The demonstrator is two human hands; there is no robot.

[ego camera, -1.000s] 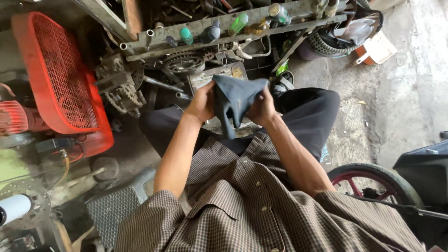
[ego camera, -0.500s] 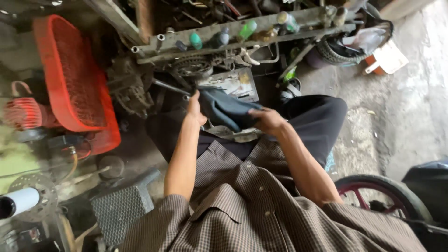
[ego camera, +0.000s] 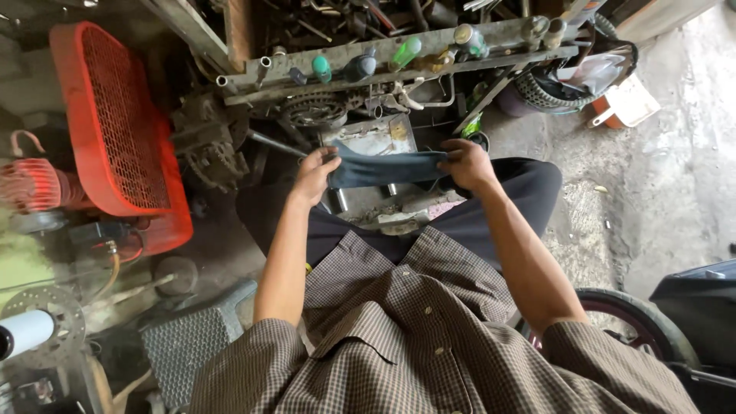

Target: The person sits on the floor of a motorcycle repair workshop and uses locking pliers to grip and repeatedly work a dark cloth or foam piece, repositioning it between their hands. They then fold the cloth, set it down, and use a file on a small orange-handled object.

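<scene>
Two ends pinched — my left hand [ego camera: 316, 173] and right hand [ego camera: 465, 163] stretch a dark blue cloth [ego camera: 386, 168] flat above my lap, before the tool rack [ego camera: 399, 57]. Soft and light, I judge — best gripped at its edges.

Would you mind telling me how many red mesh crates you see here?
1. The red mesh crate stands tilted at the upper left, left of the left hand. Others may be hidden in the clutter.
</scene>
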